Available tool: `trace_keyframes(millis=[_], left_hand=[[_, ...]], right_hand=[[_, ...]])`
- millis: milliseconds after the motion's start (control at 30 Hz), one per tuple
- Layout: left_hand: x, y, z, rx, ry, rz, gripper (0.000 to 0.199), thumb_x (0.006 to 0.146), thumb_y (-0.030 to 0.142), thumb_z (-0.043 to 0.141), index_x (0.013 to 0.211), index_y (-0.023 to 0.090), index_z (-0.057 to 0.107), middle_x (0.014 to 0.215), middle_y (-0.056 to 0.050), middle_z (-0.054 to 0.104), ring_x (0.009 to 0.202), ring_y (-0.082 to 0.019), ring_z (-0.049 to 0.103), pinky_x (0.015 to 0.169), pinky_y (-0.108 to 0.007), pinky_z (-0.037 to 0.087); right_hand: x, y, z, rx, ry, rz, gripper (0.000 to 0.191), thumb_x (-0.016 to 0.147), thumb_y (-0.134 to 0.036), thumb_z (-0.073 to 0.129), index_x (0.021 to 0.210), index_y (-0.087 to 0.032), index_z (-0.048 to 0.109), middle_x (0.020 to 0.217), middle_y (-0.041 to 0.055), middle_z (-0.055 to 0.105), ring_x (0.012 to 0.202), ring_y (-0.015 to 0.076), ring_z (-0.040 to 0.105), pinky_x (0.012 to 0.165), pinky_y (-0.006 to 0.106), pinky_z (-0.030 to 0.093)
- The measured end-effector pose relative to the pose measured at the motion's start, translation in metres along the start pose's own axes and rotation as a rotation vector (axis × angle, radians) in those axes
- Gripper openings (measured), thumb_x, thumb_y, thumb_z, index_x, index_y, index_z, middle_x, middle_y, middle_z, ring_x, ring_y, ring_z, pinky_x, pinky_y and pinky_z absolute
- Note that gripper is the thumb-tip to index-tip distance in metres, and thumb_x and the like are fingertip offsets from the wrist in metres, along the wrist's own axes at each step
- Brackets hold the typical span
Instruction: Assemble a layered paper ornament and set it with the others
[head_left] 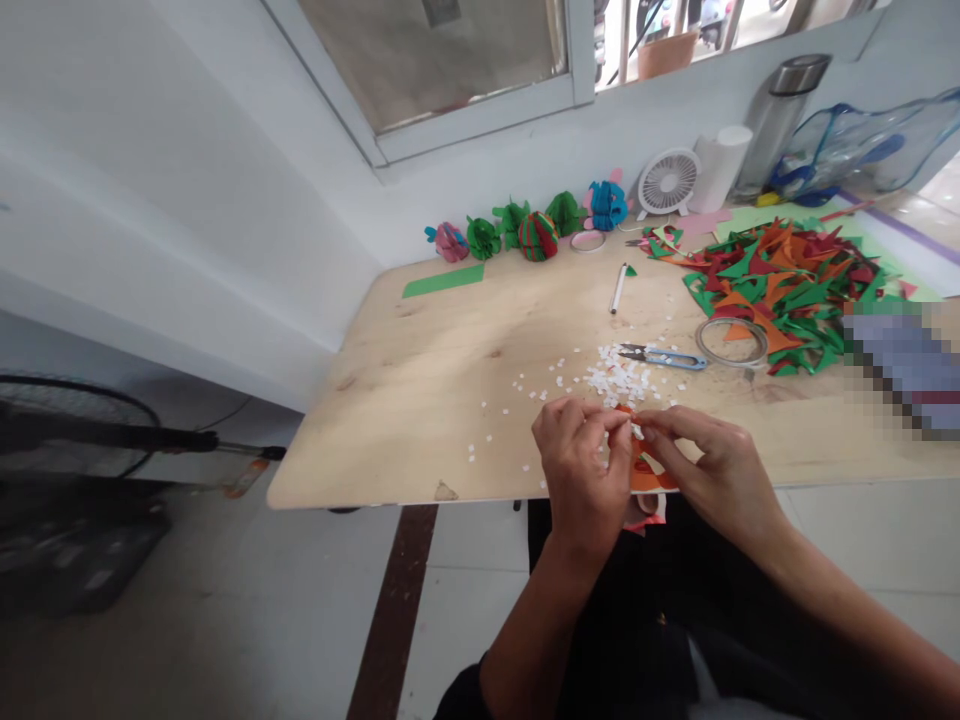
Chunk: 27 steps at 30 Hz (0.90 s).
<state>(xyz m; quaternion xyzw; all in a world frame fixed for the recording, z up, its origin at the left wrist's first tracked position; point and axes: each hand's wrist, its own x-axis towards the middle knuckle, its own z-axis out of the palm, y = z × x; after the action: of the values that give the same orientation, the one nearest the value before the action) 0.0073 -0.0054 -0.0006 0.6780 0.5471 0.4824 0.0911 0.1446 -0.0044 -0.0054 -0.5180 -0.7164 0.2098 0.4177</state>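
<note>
Near the front edge of the wooden table (pixel 420 400), an orange paper piece (pixel 654 481) is pinched between my two hands. My left hand (pixel 586 460) has its thumb and fingers closed on the paper's left side. From the other side, my right hand (pixel 705 460) grips it with thumb and forefinger. The fingers partly hide the paper's shape. Just beyond the hands lies a scatter of small white bits (pixel 619 375). Blue-handled thread snips (pixel 667 357) rest behind them, touching the bits. A roll of tape (pixel 731 342) lies to the right of the snips.
Green, orange and red paper scraps (pixel 787 285) are heaped at the right. Folded paper ornaments (pixel 538 236) line the wall. A white pen (pixel 619 290), a green paper strip (pixel 444 281), a small fan (pixel 669 183) and a bottle (pixel 780 125) are also on the table.
</note>
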Motion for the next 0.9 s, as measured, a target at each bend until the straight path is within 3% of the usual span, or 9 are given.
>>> trace_keyframes(millis=[133,467,733,900], left_hand=[[-0.0019,-0.0012,0.0006,0.093,0.025,0.07,0.007,0.083,0.017,0.062,0.085,0.02,0.069,0.08,-0.005,0.062,0.088,-0.021,0.054,0.084,-0.039,0.041],[0.0011,0.0022,0.0007,0.216,0.072,0.193,0.012,0.085,0.016,0.058,0.08,0.02,0.067,0.074,-0.004,0.062,0.083,-0.021,0.053,0.085,-0.041,0.038],[0.0021,0.0035,0.0004,0.198,0.075,0.174,0.013,0.084,0.014,0.057,0.076,0.02,0.066,0.071,-0.002,0.062,0.082,-0.02,0.054,0.086,-0.04,0.038],[0.0036,0.0043,0.001,0.107,0.068,0.073,0.013,0.079,0.011,0.059,0.071,0.02,0.064,0.069,-0.001,0.06,0.079,-0.019,0.055,0.084,-0.039,0.041]], right_hand=[[-0.0008,0.0003,0.0005,-0.034,0.014,-0.022,0.019,0.087,-0.018,0.055,0.097,-0.018,0.071,0.09,0.0059,0.076,0.082,0.0202,0.07,0.074,0.03,0.053],[-0.0019,-0.0024,-0.0007,-0.117,0.047,-0.12,0.022,0.089,-0.018,0.052,0.096,-0.017,0.073,0.081,0.0078,0.074,0.074,0.0211,0.07,0.064,0.03,0.052],[-0.0017,-0.0025,-0.0006,-0.15,0.058,-0.131,0.024,0.089,-0.02,0.052,0.096,-0.02,0.075,0.077,0.0063,0.072,0.071,0.0202,0.068,0.064,0.031,0.052],[-0.0003,-0.0062,-0.0018,-0.061,0.024,-0.055,0.025,0.088,-0.018,0.052,0.097,-0.024,0.075,0.077,0.0043,0.073,0.07,0.019,0.068,0.062,0.029,0.052]])
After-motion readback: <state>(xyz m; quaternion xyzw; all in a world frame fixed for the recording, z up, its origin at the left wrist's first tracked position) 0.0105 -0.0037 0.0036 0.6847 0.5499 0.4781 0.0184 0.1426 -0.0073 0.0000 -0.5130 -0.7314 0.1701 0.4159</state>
